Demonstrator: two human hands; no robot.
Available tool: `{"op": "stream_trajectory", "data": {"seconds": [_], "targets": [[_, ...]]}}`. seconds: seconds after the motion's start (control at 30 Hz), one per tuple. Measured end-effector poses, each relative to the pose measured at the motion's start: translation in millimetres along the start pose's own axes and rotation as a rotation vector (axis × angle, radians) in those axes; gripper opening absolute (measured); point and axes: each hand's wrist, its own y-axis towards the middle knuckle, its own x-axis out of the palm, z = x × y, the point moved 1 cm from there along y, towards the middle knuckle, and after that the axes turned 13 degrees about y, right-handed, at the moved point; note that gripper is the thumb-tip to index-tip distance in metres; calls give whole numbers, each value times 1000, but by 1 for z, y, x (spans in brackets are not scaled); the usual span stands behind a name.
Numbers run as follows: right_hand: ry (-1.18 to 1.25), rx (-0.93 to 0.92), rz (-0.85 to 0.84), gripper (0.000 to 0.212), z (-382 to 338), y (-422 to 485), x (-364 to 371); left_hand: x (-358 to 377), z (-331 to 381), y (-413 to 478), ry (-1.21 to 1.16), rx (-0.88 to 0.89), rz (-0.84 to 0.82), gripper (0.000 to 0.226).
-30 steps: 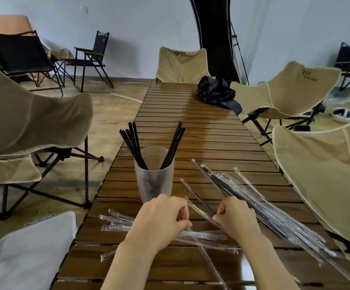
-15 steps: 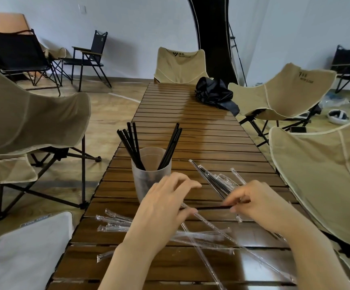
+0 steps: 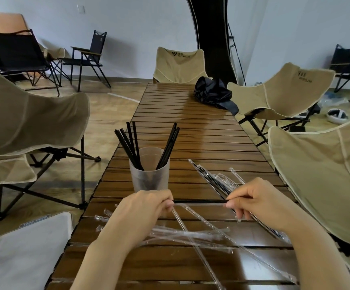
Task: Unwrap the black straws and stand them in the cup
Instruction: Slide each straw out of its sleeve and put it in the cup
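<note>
Unwrapping looks nearly done: left hand [image 3: 146, 208] and right hand [image 3: 259, 199] each pinch 1 level black straw [image 3: 199, 201]. Next, tip it upright into the cup [image 3: 149, 176] just beyond.

The cup [image 3: 149, 178] mouth is flanked by leaning straws [image 3: 128, 143], the centre gap left open. The near side is barred by a held black straw [image 3: 199, 201], the right side by wrapped straws [image 3: 211, 181]; slats [image 3: 190, 126] beyond are left unobstructed.
</note>
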Motion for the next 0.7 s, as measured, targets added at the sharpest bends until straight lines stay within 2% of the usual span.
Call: {"op": "stream_trajectory", "data": {"seconds": [0.07,0.33,0.47,0.7], "targets": [[-17,-30,11,42,-1,2,2,0,0,0,20,6,22,19],[-59,-43,23,35,2,6,12,2,5,4,102,54,51,27],[-66,-55,14,31,-1,11,19,9,9,7,132,67,16,19],[-85,-97,-52,50,-10,16,36,17,11,9,103,89,41,14]]}}
